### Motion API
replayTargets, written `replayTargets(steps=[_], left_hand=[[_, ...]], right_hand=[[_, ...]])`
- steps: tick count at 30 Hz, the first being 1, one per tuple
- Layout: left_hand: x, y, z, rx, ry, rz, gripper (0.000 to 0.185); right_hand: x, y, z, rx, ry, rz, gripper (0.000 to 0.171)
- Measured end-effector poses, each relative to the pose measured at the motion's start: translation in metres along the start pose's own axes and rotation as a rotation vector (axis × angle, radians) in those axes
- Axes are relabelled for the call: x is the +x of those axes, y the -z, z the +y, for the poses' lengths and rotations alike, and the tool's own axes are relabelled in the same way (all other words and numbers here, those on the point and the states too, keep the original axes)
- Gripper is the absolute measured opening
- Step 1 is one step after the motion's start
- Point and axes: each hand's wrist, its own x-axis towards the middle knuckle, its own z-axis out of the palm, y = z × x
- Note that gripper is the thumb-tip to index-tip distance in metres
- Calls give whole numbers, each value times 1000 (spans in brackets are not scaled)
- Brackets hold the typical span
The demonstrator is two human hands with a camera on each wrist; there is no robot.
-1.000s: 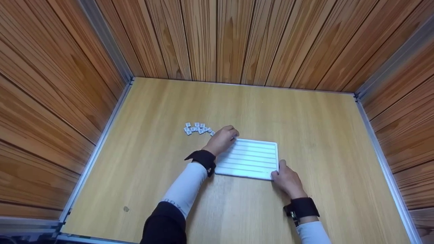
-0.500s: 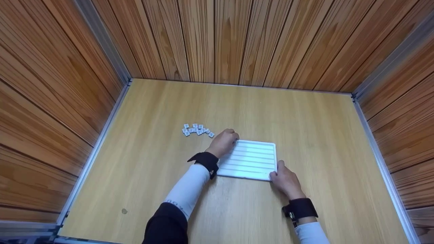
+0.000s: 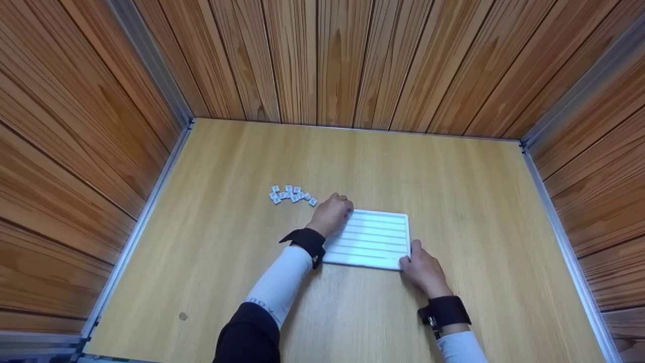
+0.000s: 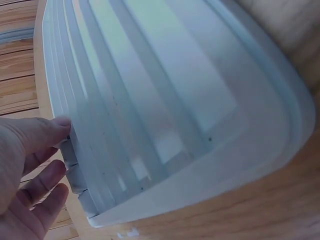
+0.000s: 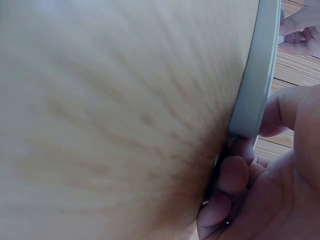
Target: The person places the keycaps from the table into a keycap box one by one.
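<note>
A white ridged tray (image 3: pixel 378 239) lies on the table in the head view, its grooves running left to right. My left hand (image 3: pixel 330 214) is at the tray's far left corner. In the left wrist view, several small white tiles (image 4: pixel 76 178) stand in a row along the tray's edge, and my left thumb and finger pinch at the row's upper end, partly hiding the tile there. With the thumb on top and curled fingers against its side, my right hand (image 3: pixel 426 267) grips the tray's near right corner. The right wrist view shows the tray's rim (image 5: pixel 255 75) between thumb and fingers.
Several loose white square tiles (image 3: pixel 288 195) with dark marks lie in a cluster left of the tray. Wood-plank walls (image 3: pixel 342 60) with metal edging enclose the tabletop (image 3: pixel 227 252) at the back and sides. A small dark spot (image 3: pixel 183 316) marks the table at the near left.
My left hand has shifted slightly right over the tray's far left corner, and the tile seen at its fingertips is now hidden in the head view. The right hand stays on the tray.
</note>
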Motion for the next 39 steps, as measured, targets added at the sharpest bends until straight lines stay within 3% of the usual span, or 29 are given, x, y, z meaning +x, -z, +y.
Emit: replayTargets(steps=[9, 17, 26, 31, 39], left_hand=[[-3, -2, -1, 10, 37, -17, 24], [-8, -3, -4, -6, 12, 43, 18], [-9, 1, -9, -29, 38, -11, 20], [-9, 7, -18, -37, 54, 14, 28], [-13, 21, -35, -86, 147, 61, 29]], right_hand=[[-1, -2, -2, 20, -9, -24, 31], [-2, -3, -3, 14, 11, -7, 27], [-1, -3, -4, 15, 9, -16, 29], [0, -2, -2, 12, 5, -18, 32], [-1, 1, 0, 10, 15, -7, 31]])
